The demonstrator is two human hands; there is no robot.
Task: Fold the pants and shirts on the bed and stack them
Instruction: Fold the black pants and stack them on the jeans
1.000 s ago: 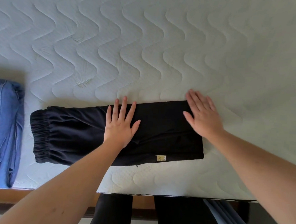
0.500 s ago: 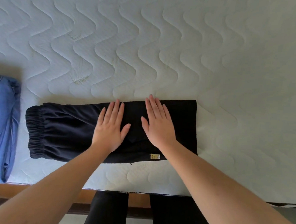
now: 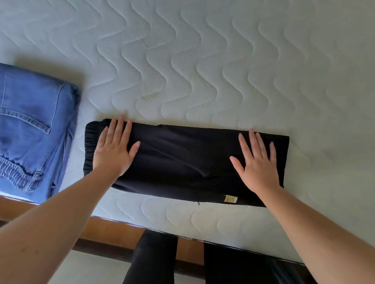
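Both of my hands are lying flat, fingers straight and gripping nothing: left hand pressing the waistband end of the black pants, right hand pressing the other. They are stretching left to right along the bed, the folded jeans waiting just beside my left.

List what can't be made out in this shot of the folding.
- Black pants, head view: the left hand and right hand, flat on top, cover parts of the cloth.
- Yellow tag on the pants: print too small to read.
- Folded jeans: cut off by the left edge.
- Shirts: none in frame.
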